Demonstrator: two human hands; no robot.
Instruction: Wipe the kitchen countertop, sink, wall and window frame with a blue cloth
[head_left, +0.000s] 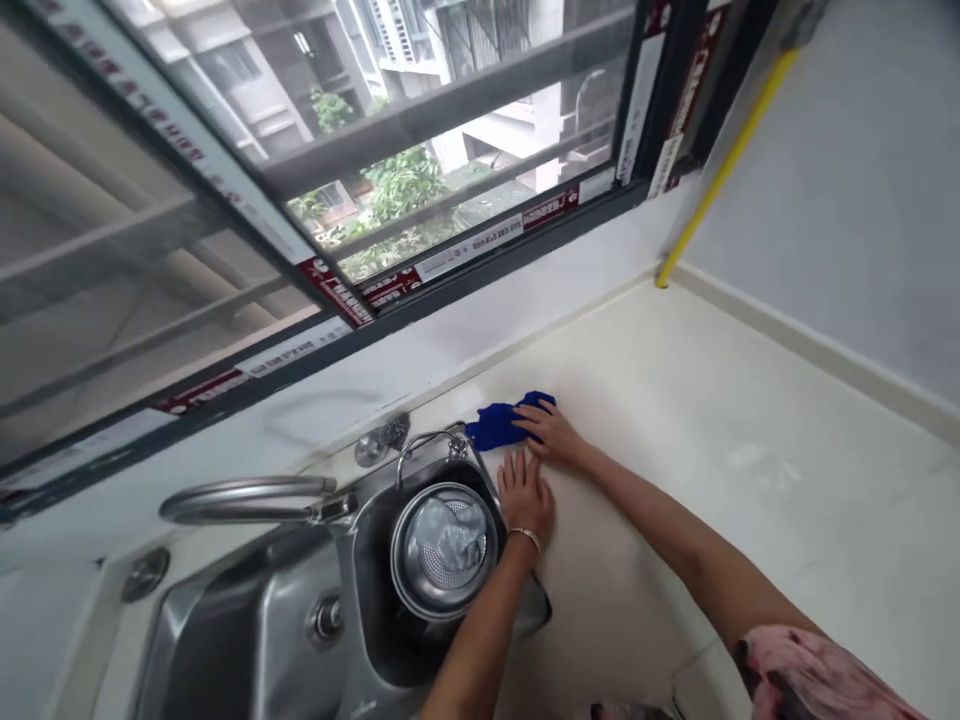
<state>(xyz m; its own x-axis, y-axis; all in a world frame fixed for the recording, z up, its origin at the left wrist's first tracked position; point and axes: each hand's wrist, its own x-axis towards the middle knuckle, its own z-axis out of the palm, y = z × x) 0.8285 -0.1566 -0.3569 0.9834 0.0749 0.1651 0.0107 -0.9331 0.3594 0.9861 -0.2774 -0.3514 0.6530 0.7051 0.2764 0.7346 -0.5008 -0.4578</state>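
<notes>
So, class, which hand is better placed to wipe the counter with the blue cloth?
Probably the right hand: it rests on the blue cloth, while the left hand lies empty on the counter.

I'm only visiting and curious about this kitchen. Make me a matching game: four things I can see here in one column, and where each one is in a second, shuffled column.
Things
1. blue cloth
2. metal strainer bowl
3. yellow pipe
4. bracelet

Places
A. inside the sink
B. at the wrist of the left hand
C. in the wall corner, rising from the counter
D. under the right hand

Pairs: 1-D, 2-A, 3-C, 4-B
</notes>
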